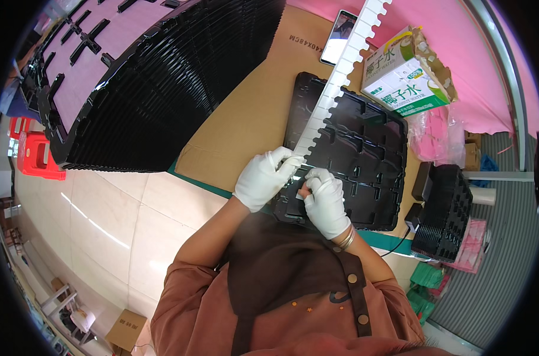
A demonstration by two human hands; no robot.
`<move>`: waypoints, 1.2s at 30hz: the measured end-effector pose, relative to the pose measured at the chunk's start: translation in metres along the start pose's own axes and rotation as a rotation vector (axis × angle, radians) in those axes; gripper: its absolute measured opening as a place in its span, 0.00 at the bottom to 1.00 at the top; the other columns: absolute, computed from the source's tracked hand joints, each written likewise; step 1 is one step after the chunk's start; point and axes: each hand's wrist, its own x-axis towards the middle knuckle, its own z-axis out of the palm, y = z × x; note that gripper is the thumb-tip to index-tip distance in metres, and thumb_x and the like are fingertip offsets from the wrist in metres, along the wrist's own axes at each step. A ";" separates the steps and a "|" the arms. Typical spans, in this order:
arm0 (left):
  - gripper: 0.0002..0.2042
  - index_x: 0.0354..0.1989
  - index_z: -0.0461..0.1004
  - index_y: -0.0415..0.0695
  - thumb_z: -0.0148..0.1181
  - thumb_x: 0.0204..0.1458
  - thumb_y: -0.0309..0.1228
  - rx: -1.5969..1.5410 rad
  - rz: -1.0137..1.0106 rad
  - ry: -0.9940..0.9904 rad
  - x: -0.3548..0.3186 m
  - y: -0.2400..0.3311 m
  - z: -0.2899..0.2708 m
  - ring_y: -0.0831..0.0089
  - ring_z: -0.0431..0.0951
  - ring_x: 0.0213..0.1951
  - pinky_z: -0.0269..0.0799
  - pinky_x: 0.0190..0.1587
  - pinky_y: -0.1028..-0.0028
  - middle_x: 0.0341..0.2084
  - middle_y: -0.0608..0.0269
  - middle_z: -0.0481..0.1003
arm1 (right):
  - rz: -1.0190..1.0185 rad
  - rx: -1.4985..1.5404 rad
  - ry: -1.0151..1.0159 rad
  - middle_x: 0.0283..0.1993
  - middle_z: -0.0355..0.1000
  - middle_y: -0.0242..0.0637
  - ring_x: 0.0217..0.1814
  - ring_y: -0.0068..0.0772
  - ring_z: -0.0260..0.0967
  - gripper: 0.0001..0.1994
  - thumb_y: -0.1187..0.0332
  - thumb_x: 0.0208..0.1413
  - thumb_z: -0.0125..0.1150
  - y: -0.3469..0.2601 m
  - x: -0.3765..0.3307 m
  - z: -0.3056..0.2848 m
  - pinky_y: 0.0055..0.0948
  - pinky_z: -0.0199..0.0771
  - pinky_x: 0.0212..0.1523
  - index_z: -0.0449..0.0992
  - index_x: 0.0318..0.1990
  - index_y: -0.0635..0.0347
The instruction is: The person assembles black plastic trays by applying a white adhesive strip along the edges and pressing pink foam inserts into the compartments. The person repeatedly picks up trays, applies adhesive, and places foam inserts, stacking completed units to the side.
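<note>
A long white strip [341,68] with notches along one edge slants up and away over a black plastic tray [364,172]. My left hand [262,180], in a white glove, pinches the near end of this strip. Close beside it on the right, my right hand [326,204] is curled closed above the tray's near part, also gloved, with a bare fingertip showing. A small pale bit shows by that fingertip, too small to name. The tray has moulded compartments and lies on brown cardboard [228,130].
A tall stack of black trays [157,83] rises at the left, pink sheeting on top. Beyond the tray are a phone [339,38] and a green-and-white carton [403,77]. At the right stands another black tray stack [444,213]; a red stool [38,155] is far left.
</note>
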 end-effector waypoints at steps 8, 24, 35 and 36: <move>0.09 0.38 0.78 0.41 0.60 0.58 0.34 0.051 0.010 -0.021 -0.001 -0.001 -0.001 0.73 0.77 0.23 0.70 0.27 0.74 0.22 0.58 0.77 | -0.099 0.034 -0.078 0.42 0.71 0.33 0.42 0.41 0.67 0.07 0.73 0.39 0.69 0.001 -0.008 -0.009 0.39 0.61 0.42 0.74 0.24 0.54; 0.12 0.31 0.78 0.39 0.60 0.58 0.36 -0.038 -0.009 0.034 0.000 0.006 0.003 0.71 0.79 0.24 0.72 0.30 0.72 0.20 0.57 0.78 | 0.278 -0.060 0.746 0.33 0.77 0.48 0.34 0.43 0.76 0.07 0.71 0.54 0.60 0.164 0.154 -0.249 0.35 0.74 0.38 0.79 0.39 0.61; 0.10 0.34 0.77 0.37 0.60 0.59 0.32 -0.095 -0.068 0.086 -0.003 -0.005 0.007 0.78 0.78 0.30 0.73 0.34 0.76 0.26 0.60 0.80 | 0.415 -0.206 0.675 0.38 0.79 0.47 0.40 0.48 0.77 0.08 0.71 0.52 0.59 0.292 0.092 -0.272 0.37 0.76 0.43 0.82 0.38 0.57; 0.09 0.34 0.77 0.37 0.59 0.59 0.32 -0.121 -0.067 0.091 -0.003 -0.007 0.008 0.78 0.78 0.31 0.73 0.35 0.76 0.26 0.61 0.80 | 0.471 -0.148 0.574 0.38 0.78 0.47 0.40 0.49 0.77 0.08 0.71 0.52 0.59 0.320 0.077 -0.268 0.38 0.76 0.43 0.82 0.38 0.57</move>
